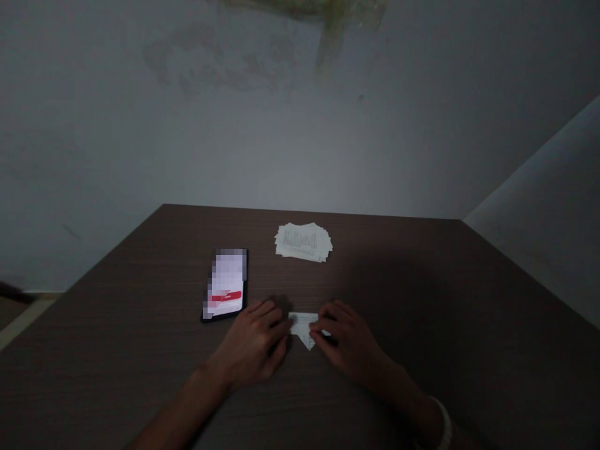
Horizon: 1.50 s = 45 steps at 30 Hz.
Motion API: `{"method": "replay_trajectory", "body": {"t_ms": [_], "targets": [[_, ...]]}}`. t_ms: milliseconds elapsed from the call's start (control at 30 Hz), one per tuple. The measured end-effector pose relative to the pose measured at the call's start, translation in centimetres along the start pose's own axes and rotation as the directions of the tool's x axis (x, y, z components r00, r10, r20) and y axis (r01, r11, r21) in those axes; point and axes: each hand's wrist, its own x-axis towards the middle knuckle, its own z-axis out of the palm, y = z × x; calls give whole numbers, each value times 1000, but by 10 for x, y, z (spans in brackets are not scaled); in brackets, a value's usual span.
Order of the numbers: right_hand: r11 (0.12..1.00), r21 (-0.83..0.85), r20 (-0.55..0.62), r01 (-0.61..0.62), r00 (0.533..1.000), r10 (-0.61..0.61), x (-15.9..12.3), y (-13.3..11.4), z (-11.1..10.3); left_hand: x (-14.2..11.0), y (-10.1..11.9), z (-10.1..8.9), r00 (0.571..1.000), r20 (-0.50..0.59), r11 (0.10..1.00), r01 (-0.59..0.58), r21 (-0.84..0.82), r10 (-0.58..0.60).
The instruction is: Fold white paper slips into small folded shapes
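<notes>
A small piece of folded white paper [302,324] lies on the table between my two hands, with faint print on it and a pointed flap toward me. My left hand [260,337] rests at its left end, fingers curled and the index fingertip pressing the paper's edge. On the other side, my right hand [347,340] pinches the paper with thumb and fingers, covering its right end. A pale band circles my right wrist.
Beyond my hands lies a fanned pile of printed white papers [304,242]. A phone [227,281] with a lit screen lies left of them, near my left hand. The dark wooden table [403,250] meets a stained grey wall [300,144] at the back.
</notes>
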Motion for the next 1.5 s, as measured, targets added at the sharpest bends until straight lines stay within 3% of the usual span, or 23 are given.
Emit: {"method": "replay_trajectory", "body": {"t_ms": [200,600,933,1167,1500], "targets": [[999,-40,61,3,998,-1,0,-2,-4,3,5,-1,997,74,998,23,-62,-18],[977,-198,123,83,991,-59,-7,4,-21,5,6,-2,990,69,989,129,-76,-124],[997,-51,19,50,999,-49,-15,16,-19,3,5,1,992,42,985,123,-122,-119],[999,-22,-12,30,999,-30,-13,22,-19,4,7,3,994,-37,984,99,-151,-106],[992,82,-11,-99,995,100,-5,22,-17,7,5,9,994,-33,981,99,-165,-106]]}}
